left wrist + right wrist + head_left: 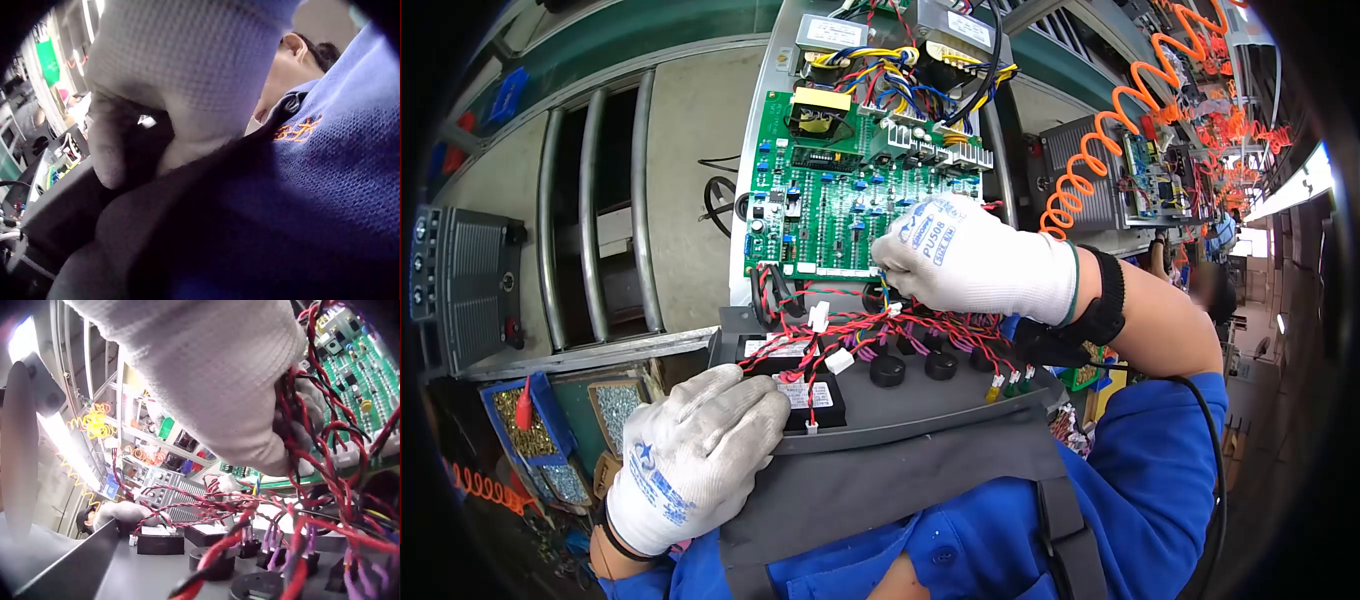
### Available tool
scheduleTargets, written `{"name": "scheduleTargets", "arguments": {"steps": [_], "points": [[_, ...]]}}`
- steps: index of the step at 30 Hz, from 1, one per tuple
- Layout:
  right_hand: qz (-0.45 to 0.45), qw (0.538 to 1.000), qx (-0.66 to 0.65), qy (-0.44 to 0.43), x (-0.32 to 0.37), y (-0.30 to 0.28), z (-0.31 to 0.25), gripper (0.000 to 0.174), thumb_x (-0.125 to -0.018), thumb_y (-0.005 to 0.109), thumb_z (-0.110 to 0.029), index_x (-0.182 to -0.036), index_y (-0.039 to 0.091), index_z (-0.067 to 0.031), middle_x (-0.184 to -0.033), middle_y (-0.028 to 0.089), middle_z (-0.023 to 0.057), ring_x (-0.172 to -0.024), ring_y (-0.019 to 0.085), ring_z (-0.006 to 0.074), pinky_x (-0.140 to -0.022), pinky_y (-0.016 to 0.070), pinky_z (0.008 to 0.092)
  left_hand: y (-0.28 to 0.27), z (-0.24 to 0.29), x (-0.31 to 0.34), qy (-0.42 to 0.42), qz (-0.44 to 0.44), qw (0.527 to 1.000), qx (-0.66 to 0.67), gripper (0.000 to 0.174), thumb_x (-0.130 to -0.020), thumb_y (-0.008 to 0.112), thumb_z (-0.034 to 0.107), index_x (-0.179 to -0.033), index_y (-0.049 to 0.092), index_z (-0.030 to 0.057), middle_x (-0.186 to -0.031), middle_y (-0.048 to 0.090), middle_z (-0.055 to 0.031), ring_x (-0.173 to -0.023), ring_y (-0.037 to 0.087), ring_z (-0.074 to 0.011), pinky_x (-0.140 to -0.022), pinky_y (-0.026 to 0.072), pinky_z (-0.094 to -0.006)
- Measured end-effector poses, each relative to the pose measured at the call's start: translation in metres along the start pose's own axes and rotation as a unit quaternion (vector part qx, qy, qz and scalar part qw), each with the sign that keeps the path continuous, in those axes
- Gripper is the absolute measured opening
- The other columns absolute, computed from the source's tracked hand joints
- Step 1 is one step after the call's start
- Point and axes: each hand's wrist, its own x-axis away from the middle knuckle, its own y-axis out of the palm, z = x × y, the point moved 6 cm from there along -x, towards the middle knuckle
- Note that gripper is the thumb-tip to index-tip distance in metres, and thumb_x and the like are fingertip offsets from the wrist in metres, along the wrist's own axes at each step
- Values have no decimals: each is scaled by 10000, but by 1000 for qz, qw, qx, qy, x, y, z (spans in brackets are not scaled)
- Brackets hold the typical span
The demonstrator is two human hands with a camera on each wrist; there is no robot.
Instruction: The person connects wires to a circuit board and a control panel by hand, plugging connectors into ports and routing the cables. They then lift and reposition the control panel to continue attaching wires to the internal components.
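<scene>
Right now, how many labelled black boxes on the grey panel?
2: near one beside the left hand, far one toward the green board. Wires may hide more.

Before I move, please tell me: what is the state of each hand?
Left hand: on the gray panel's edge; whether it grips cannot be told.
Right hand: closed, holding red-and-black wires.

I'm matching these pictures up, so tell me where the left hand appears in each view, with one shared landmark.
Head: left hand, lower left.
Left wrist: left hand, close up, across the upper middle.
Right wrist: left hand, small, lower left.
Landmark: green circuit board, clear in head and right wrist views; uncertain in left wrist.
</scene>
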Motion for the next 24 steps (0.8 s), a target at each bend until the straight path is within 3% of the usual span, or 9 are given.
{"name": "scheduleTargets", "arguments": {"steps": [5, 7, 8, 10, 15, 16, 20, 21, 24], "points": [[-44, 998, -15, 51, -6, -2, 5, 159, -811, 657, -180, -901, 662, -50, -766, 669, 146, -770, 678, 355, -684, 531, 468, 2, -3, 1, 11, 15, 1000, 9, 332, -710, 762, 137, -1038, 706, 127, -1056, 692, -12, -1001, 662, -241, -723, 550, -338], [59, 998, -16, 19, -7, -3, 7, 143, -802, 687, -214, -762, 617, -96, -665, 621, 110, -690, 663, 324, -612, 492, 432, 5, -3, 1, 19, -12, 999, 39, 603, -500, 775, 100, -1093, 679, 41, -1122, 669, -108, -1048, 654, -344, -804, 535, -423], [27, 998, -29, 49, -8, -2, 9, 144, -797, 685, -215, -750, 625, -92, -676, 627, 116, -689, 665, 320, -613, 492, 435, 7, -3, 0, 21, -16, 999, 45, 603, -500, 775, 100, -1093, 679, 41, -1122, 669, -108, -1048, 654, -344, -804, 535, -423], [48, 998, 3, 35, -9, 1, 7, 144, -791, 686, -212, -751, 627, -87, -675, 626, 119, -688, 664, 325, -616, 492, 436, 4, -4, -5, 23, 30, 999, 8, 295, -745, 759, 133, -1035, 707, 117, -1010, 686, -14, -974, 661, -224, -710, 551, -320], [68, 996, 44, 33, -13, 3, 3, 155, -768, 685, -213, -760, 634, -67, -704, 634, 149, -728, 667, 346, -637, 505, 460, 2, -1, -6, 41, 10, 999, 8, 360, -700, 759, 123, -1053, 693, 101, -1021, 683, -42, -978, 661, -237, -709, 550, -337], [18, 998, 33, 53, -17, -2, -4, 146, -739, 618, -106, -848, 653, -15, -783, 665, 180, -769, 678, 373, -678, 538, 478, 1, 0, -4, 44, 3, 999, 8, 407, -681, 760, 117, -1079, 681, 92, -1035, 679, -56, -979, 661, -251, -711, 550, -347], [-8, 995, 67, 68, -24, -11, -5, 223, -658, 755, -189, -806, 693, -35, -739, 672, 161, -754, 683, 375, -654, 539, 453, 1, 14, 0, 51, 15, 998, 45, 566, -624, 774, 67, -1169, 619, 63, -1098, 650, -113, -987, 653, -317, -760, 547, -397], [-73, 991, 48, 99, -23, -13, -3, 239, -670, 774, -210, -776, 691, -13, -690, 666, 155, -691, 689, 337, -604, 533, 433, 2, 19, 5, 63, 16, 997, 33, 566, -624, 774, 67, -1169, 619, 63, -1098, 650, -113, -987, 653, -317, -760, 547, -397], [-24, 989, -76, 126, 0, -21, 4, 205, -768, 746, -221, -809, 703, -25, -659, 657, 123, -626, 689, 223, -569, 521, 387, 5, 19, 16, 65, 8, 996, 62, 639, -547, 792, -13, -1164, 629, 19, -1158, 643, -162, -1069, 634, -370, -888, 524, -436]]}}
